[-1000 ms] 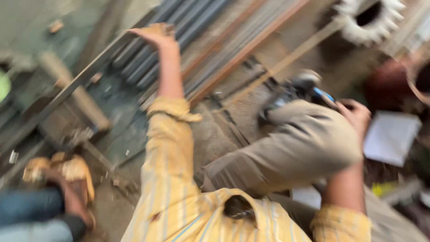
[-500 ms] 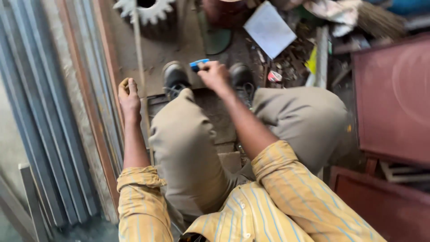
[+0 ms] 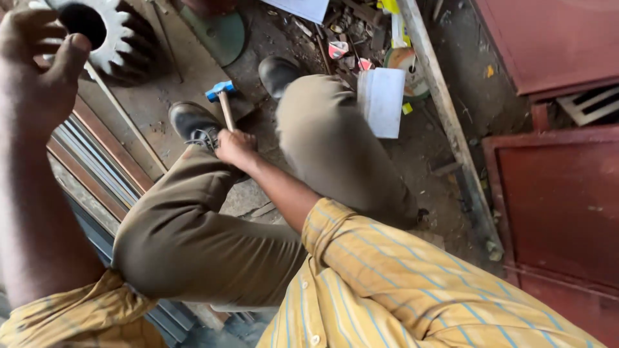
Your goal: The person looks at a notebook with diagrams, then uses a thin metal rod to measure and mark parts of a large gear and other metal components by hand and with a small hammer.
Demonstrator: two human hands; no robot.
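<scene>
The right hand is closed around the wooden handle of a hammer, whose blue head lies on the dirty floor between two black shoes, far of the bent knees. The left hand is raised at the near left, fingers loosely curled, holding nothing, in front of a white gear. Metal bars lie at left; a red cabinet stands at right.
</scene>
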